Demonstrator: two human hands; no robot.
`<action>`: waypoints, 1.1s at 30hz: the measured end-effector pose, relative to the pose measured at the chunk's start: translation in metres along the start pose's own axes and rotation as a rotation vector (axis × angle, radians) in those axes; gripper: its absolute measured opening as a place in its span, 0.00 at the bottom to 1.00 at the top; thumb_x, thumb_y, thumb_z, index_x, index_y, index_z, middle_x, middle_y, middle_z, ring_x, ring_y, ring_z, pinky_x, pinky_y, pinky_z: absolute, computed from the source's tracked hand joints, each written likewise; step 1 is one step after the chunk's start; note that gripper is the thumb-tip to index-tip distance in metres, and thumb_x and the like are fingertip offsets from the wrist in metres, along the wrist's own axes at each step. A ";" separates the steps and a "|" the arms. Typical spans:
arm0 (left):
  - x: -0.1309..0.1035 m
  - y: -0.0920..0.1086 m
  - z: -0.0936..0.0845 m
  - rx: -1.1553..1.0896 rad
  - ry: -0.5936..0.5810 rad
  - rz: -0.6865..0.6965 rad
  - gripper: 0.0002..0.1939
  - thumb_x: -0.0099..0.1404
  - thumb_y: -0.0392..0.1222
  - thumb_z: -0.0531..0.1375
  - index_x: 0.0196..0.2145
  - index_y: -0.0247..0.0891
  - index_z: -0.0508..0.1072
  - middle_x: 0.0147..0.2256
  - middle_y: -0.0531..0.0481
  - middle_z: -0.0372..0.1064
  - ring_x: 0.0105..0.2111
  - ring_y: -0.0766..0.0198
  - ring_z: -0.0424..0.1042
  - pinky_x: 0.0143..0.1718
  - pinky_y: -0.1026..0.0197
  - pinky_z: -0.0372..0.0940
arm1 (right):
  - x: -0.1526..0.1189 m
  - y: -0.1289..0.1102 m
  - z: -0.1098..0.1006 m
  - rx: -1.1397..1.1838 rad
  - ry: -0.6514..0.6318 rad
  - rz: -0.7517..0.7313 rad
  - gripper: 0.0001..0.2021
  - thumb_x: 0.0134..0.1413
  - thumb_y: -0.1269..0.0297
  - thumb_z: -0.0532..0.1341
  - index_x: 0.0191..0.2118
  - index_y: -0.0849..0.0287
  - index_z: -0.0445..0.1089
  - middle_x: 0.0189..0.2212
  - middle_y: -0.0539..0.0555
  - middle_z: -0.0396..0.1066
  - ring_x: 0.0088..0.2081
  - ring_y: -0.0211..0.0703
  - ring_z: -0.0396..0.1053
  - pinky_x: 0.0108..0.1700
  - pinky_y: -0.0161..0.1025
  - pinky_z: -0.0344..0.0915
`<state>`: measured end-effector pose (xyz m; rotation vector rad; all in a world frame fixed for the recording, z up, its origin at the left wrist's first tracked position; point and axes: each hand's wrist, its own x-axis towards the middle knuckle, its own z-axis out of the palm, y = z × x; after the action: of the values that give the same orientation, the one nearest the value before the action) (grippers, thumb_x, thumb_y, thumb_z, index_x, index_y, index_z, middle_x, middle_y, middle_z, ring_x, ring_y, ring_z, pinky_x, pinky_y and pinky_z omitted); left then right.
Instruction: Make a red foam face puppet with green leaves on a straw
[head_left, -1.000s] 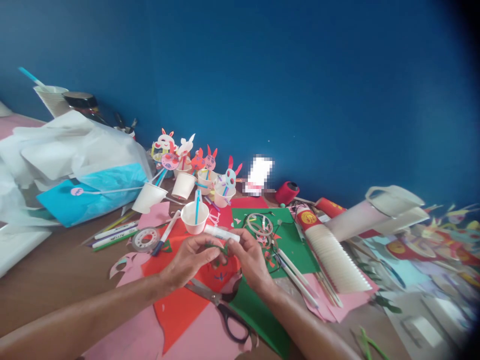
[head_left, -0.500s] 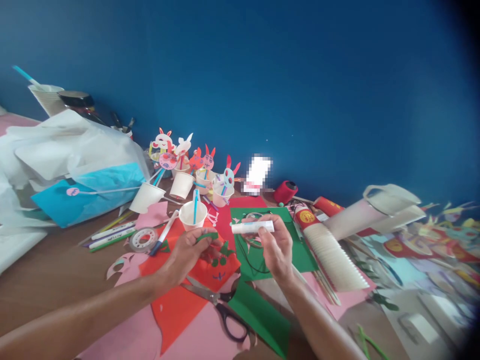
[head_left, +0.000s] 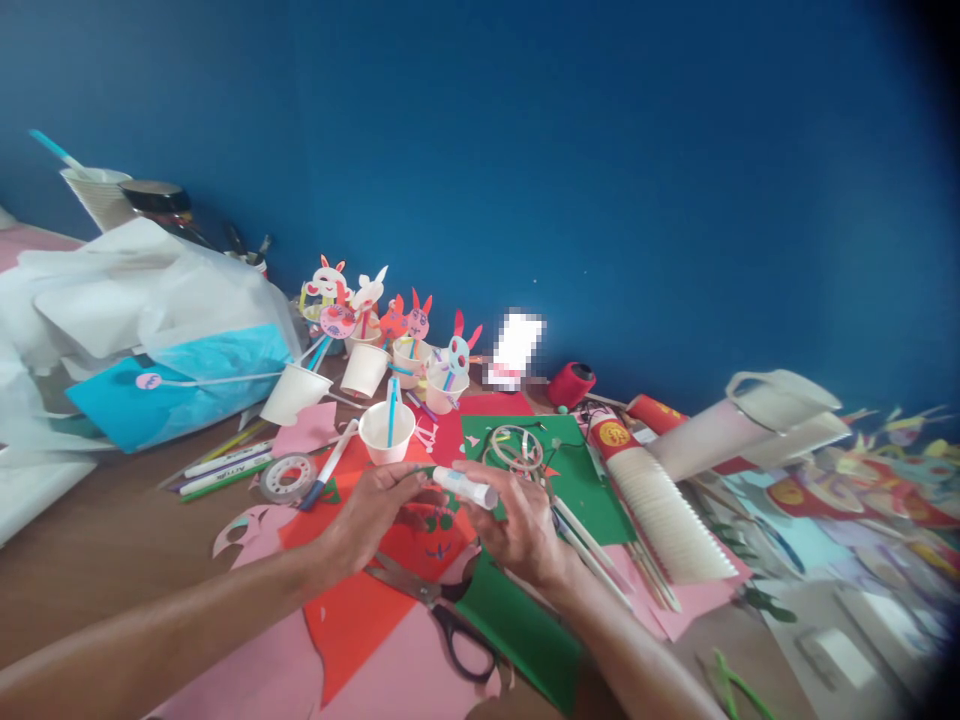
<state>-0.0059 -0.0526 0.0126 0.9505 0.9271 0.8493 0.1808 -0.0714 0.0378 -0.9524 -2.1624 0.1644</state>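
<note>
My right hand (head_left: pixel 521 525) grips a white glue stick (head_left: pixel 465 488), tilted with its far end toward my left hand. My left hand (head_left: pixel 379 510) pinches a small green paper piece, mostly hidden by the fingers and the stick. Both hands meet above an orange paper shape (head_left: pixel 439 540) with a blue drawn mouth and green eyes, partly covered. Below them lie open scissors (head_left: pixel 465 645) with black handles, on orange paper (head_left: pixel 349 625) and pink paper (head_left: pixel 405 670). Just behind my left hand stands a paper cup (head_left: pixel 375 440) with a blue straw.
Several cups hold paper animal puppets (head_left: pixel 459 355) by the blue wall. To the left are a tape roll (head_left: pixel 287 480), markers (head_left: pixel 225 470) and a plastic bag (head_left: pixel 112 290). Rightward lie green paper (head_left: pixel 600 500), a stack of paper cups (head_left: pixel 667 515) and a white jug (head_left: pixel 750 420).
My right hand has moved left and down, bringing the glue stick to the green piece in my left hand. Rings and white sticks on the green paper are uncovered. My left hand barely moved.
</note>
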 end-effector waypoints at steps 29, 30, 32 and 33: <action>-0.001 0.006 -0.001 0.026 0.005 0.070 0.12 0.59 0.41 0.54 0.22 0.34 0.68 0.20 0.53 0.64 0.22 0.68 0.64 0.27 0.65 0.59 | 0.001 0.003 -0.002 -0.062 0.072 -0.037 0.16 0.51 0.69 0.59 0.47 0.56 0.60 0.40 0.57 0.72 0.41 0.44 0.70 0.42 0.39 0.67; -0.001 0.007 -0.001 0.033 0.011 0.068 0.12 0.59 0.41 0.54 0.22 0.34 0.68 0.20 0.53 0.64 0.22 0.68 0.64 0.27 0.65 0.59 | 0.001 0.002 -0.001 -0.060 0.068 -0.038 0.16 0.50 0.69 0.59 0.47 0.56 0.60 0.40 0.57 0.72 0.41 0.44 0.70 0.42 0.39 0.67; -0.002 0.008 0.000 0.045 0.026 0.064 0.12 0.59 0.42 0.54 0.22 0.34 0.69 0.20 0.53 0.63 0.22 0.68 0.64 0.27 0.65 0.59 | 0.000 0.002 0.000 -0.057 0.052 -0.031 0.16 0.50 0.69 0.59 0.46 0.56 0.60 0.40 0.56 0.72 0.41 0.43 0.70 0.41 0.38 0.67; -0.002 0.008 0.000 0.048 0.032 0.061 0.11 0.59 0.42 0.54 0.23 0.34 0.69 0.20 0.53 0.63 0.22 0.68 0.64 0.27 0.65 0.59 | 0.000 0.002 0.001 -0.054 0.042 -0.029 0.16 0.51 0.68 0.59 0.46 0.56 0.60 0.40 0.56 0.72 0.41 0.43 0.70 0.41 0.38 0.67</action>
<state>-0.0084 -0.0516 0.0203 1.0132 0.9535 0.8997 0.1812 -0.0701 0.0360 -0.9460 -2.1501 0.0719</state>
